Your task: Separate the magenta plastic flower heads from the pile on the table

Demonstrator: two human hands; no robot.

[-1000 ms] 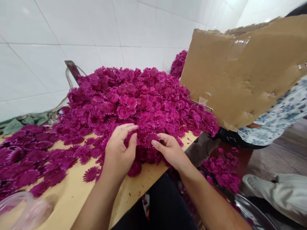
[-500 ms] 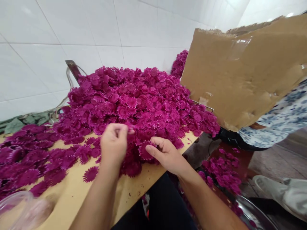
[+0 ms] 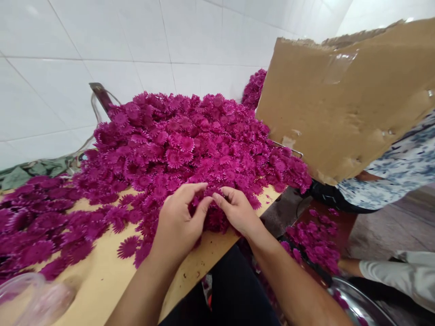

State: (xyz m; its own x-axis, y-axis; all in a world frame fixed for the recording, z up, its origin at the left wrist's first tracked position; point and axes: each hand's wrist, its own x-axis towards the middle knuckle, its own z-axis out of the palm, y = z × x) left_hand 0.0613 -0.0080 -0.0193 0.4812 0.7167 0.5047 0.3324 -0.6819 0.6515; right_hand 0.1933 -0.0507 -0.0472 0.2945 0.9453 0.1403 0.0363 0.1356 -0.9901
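Observation:
A large heap of magenta artificial flower heads (image 3: 190, 140) covers the yellow-brown table (image 3: 102, 276). My left hand (image 3: 178, 222) and my right hand (image 3: 238, 210) meet at the near edge of the heap. Both have their fingers curled and pinched into the flowers, fingertips almost touching each other. The flower heads under the fingers are partly hidden, so I cannot make out one single piece in either pinch. Loose flower heads (image 3: 41, 226) lie scattered on the table to the left of my left arm.
A torn cardboard sheet (image 3: 343, 99) stands at the right, with another person's patterned sleeve (image 3: 394, 167) behind it. More flower heads (image 3: 316, 242) lie below the table edge by a metal bowl (image 3: 360, 305). White tiled wall behind. Clear plastic (image 3: 30, 299) at bottom left.
My left hand moved right and down from its raised pinch into the heap's edge. My right hand moved up to meet it; the flower head it held out is no longer apart from the heap.

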